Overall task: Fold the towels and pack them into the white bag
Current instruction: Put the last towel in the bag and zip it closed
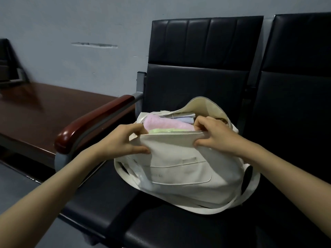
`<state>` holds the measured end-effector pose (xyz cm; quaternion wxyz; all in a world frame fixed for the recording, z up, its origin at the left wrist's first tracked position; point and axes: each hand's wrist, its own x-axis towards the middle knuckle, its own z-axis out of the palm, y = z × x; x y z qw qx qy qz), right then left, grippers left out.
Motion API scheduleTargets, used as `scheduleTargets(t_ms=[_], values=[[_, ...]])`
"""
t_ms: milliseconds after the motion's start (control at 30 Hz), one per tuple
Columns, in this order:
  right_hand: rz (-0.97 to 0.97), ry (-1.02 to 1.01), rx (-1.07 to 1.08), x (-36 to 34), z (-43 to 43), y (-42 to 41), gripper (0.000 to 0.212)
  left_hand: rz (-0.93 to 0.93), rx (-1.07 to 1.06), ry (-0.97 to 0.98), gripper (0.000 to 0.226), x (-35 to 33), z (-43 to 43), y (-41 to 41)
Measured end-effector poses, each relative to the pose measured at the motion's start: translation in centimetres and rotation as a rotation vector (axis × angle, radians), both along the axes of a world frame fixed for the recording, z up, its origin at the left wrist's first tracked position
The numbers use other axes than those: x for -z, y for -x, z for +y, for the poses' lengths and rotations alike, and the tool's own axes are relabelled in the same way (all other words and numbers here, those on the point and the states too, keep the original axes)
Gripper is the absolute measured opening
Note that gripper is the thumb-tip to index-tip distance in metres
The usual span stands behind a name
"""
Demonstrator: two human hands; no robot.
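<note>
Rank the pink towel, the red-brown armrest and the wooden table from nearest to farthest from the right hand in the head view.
1. The pink towel, in the white bag, just left of the right hand.
2. The red-brown armrest, farther left, outside the bag.
3. The wooden table, farthest left, beyond the armrest.
</note>
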<state>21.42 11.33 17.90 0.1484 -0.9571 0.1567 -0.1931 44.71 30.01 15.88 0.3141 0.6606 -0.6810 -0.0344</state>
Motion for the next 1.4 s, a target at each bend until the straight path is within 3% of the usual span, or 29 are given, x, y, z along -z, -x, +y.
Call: scheduleTargets(t_ms=[100, 333, 400, 533, 633, 700, 800, 933, 1000, 1067, 1200, 1333, 1400], values=[[-0.06, 0.007, -0.04, -0.4, 0.0, -0.3, 0.032, -0.156, -0.023, -0.063, 0.04, -0.4, -0.6, -0.8], [-0.209, 0.0, -0.134, 0.1, 0.4, 0.7, 0.029, -0.094, -0.116, -0.426, 0.066, 0.3, -0.7, -3.2], [-0.226, -0.048, -0.115, 0.1, 0.5, 1.1, 0.027, -0.158, -0.141, -0.353, 0.071, -0.2, -0.2, -3.9], [-0.243, -0.076, -0.04, -0.8, 0.1, 1.2, 0.019, -0.217, -0.167, -0.017, 0.045, -2.7, 1.4, -4.0], [-0.279, -0.09, 0.012, -1.3, -0.4, 1.5, 0.017, -0.196, -0.201, 0.13, 0.029, -3.2, 0.8, -2.4], [-0.299, -0.105, 0.065, -1.2, -0.7, 1.8, 0.018, -0.06, -0.229, 0.103, 0.023, -3.0, -0.2, -1.8], [-0.252, -0.134, 0.141, -0.7, -1.4, 1.7, 0.019, 0.17, -0.18, 0.007, 0.034, -2.7, -1.2, -2.1], [-0.065, -0.259, 0.127, -1.2, -1.9, 1.8, 0.016, 0.23, -0.091, -0.141, 0.044, -2.8, -1.5, -1.0], [0.03, -0.301, 0.096, -2.2, -1.9, 2.5, 0.012, 0.257, -0.094, -0.08, 0.034, -2.9, -1.4, -0.6], [-0.054, -0.215, 0.087, -3.2, -2.0, 2.9, 0.007, 0.275, -0.146, 0.107, 0.022, -3.5, -1.6, -0.4], [-0.379, -0.057, 0.194, -3.3, -2.8, 1.5, 0.01, 0.195, -0.358, 0.356, 0.019, -3.3, -4.6, 0.0], [-0.115, -0.013, 0.351, 0.0, -5.2, -0.1, 0.011, -0.089, -0.58, 0.068, 0.024, -1.0, -8.9, 0.4], [-0.027, 0.035, 0.363, 0.7, -5.5, 0.0, 0.015, -0.227, -0.634, 0.036, 0.023, -0.2, -9.6, 1.0]])
